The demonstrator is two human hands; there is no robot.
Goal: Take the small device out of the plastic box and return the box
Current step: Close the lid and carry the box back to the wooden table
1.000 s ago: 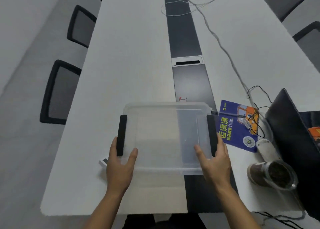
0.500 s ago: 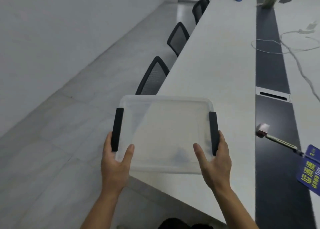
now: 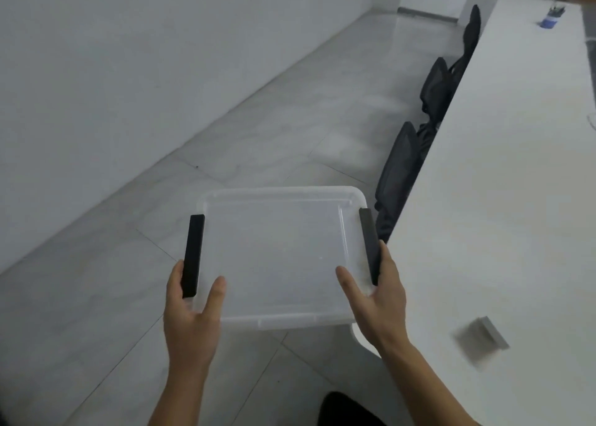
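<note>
I hold a clear plastic box [image 3: 280, 258] with a black clip handle on each side, lid on, in the air over the floor left of the table. My left hand [image 3: 190, 309] grips its near left corner by the black clip. My right hand [image 3: 377, 299] grips the near right corner by the other clip. The box looks empty through the lid. A small grey device [image 3: 482, 337], blurred, lies on the white table [image 3: 503, 199] to the right of my right hand.
The long white table runs along the right side. Black chairs [image 3: 400, 174] are tucked along its left edge. A blue pen cup [image 3: 551, 14] stands at the far end. Grey tiled floor [image 3: 161, 219] and a white wall fill the left.
The box has swung left off the table and now hangs over the floor. My view has turned left with it. Both hands keep the same grip.
</note>
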